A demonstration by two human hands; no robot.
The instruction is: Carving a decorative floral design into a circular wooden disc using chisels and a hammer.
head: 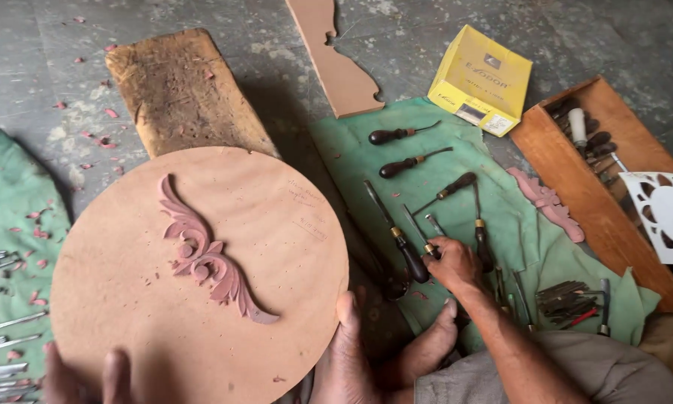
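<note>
two hands [456, 262] at work: right hand pinches a dark-handled chisel [413, 258] on the green cloth [501, 202], its long axis pointing away; left hand [74, 378], fingers curled, grips the round board [127, 299].

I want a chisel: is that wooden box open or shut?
Open: the wooden box has no lid on, and dark tool handles show inside it.

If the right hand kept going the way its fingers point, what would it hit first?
The right hand points up and left over the green cloth. Its fingertips already sit at a brass-collared carving tool; next in that line looks like the dark-handled chisel, though depth is hard to judge.
</note>
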